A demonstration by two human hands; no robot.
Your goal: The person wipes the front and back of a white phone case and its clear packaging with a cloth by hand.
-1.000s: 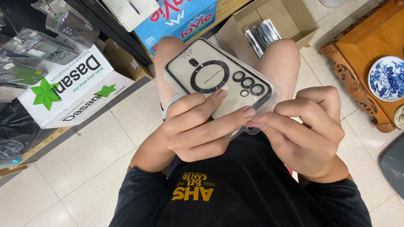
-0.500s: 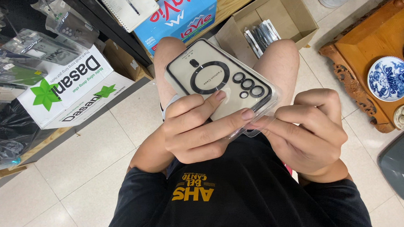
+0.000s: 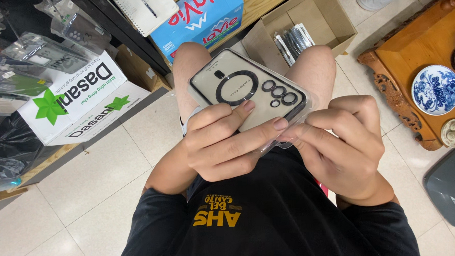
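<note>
Little has shifted in the past second: your hands stay locked on the phone case (image 3: 249,91), its clear sleeve barely moved. At nine o'clock, white cartons (image 3: 73,106) crowd the shelf edge. Your left hand (image 3: 223,141) grips the case from below, centre frame above your knees; your right hand (image 3: 341,148) pinches its sleeve's lower corner. Bare floor tiles (image 3: 82,196) lie at eight o'clock; a carved wooden tray (image 3: 413,48) sits at three.

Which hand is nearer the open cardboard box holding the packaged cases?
Right. The right hand pinches the phone case edge just below the cardboard box; the left hand grips the case farther away.
</note>
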